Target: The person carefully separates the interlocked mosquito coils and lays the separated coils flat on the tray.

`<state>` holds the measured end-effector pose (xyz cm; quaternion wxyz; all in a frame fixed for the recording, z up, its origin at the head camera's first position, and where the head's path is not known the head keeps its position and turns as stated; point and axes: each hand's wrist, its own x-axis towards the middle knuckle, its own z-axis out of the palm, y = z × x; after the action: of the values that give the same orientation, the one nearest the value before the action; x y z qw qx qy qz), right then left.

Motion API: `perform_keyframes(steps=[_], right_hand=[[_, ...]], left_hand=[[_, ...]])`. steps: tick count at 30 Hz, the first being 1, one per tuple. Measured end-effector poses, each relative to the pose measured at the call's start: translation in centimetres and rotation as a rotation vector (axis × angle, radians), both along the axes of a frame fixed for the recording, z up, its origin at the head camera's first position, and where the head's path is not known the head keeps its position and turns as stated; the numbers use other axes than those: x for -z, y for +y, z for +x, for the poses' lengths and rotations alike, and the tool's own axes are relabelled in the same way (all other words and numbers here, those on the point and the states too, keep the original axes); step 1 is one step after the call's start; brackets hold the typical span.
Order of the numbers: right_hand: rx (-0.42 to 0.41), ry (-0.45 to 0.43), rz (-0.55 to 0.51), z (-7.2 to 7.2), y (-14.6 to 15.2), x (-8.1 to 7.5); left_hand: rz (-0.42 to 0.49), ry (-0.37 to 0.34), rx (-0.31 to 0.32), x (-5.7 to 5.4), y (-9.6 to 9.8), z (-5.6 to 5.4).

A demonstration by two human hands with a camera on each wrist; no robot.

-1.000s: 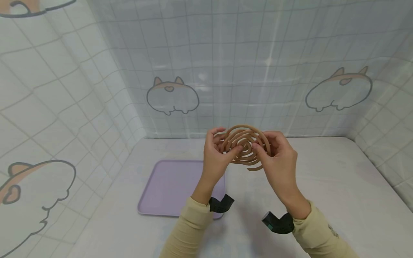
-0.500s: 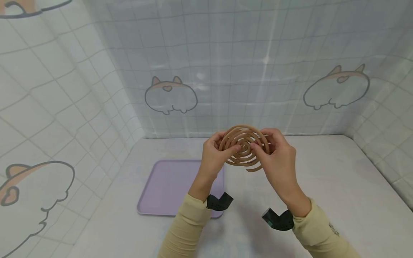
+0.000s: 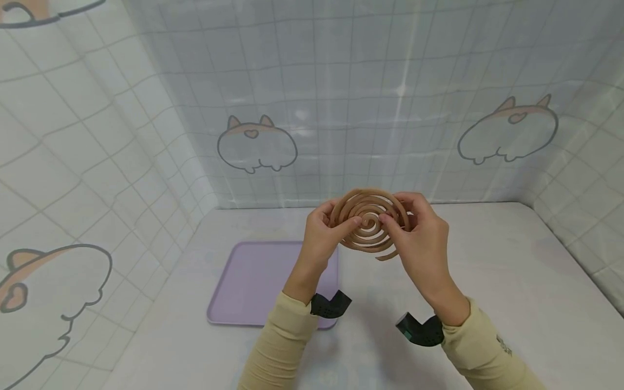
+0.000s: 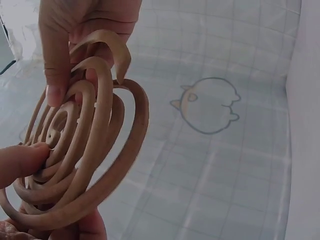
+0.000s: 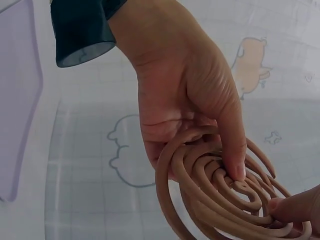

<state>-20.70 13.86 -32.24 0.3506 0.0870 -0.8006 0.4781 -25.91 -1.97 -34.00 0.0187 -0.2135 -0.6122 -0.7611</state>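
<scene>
A brown mosquito coil [image 3: 369, 222], with overlapping spiral strands, is held up above the table between both hands. My left hand [image 3: 319, 241] grips its left side, thumb across the front near the centre and fingers behind. On the opposite side my right hand [image 3: 423, 244] pinches the coil, its thumb also pressed close to the middle. In the left wrist view the coil [image 4: 103, 100] appears edge-on, its strands spread apart in layers. A loose outer end hangs at the lower right in the head view. The coil hides most fingertips behind it.
A flat lilac tray [image 3: 263, 281] lies on the white table [image 3: 502, 281], left of and partly behind the left forearm. White grid-patterned sheets [image 3: 370, 108] with cartoon corgi drawings rise at the back and both sides.
My left fingers have drawn in from a looser spread to a closer grip behind the coil's edge. The coil's strands have shifted slightly, and its lower loops look more spread.
</scene>
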Motion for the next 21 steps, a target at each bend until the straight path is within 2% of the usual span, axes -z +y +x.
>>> perform_keyframes(steps=[13, 18, 21], right_hand=[[-0.043, -0.128, 0.011, 0.05, -0.26, -0.47], [-0.047, -0.147, -0.012, -0.03, -0.26, -0.46], [-0.047, -0.154, -0.030, -0.09, -0.30, -0.39]], left_hand=[[-0.011, 0.006, -0.021, -0.01, -0.17, 0.24], [-0.058, 0.040, -0.007, -0.11, -0.60, 0.45], [-0.072, 0.064, -0.023, -0.12, -0.74, 0.55]])
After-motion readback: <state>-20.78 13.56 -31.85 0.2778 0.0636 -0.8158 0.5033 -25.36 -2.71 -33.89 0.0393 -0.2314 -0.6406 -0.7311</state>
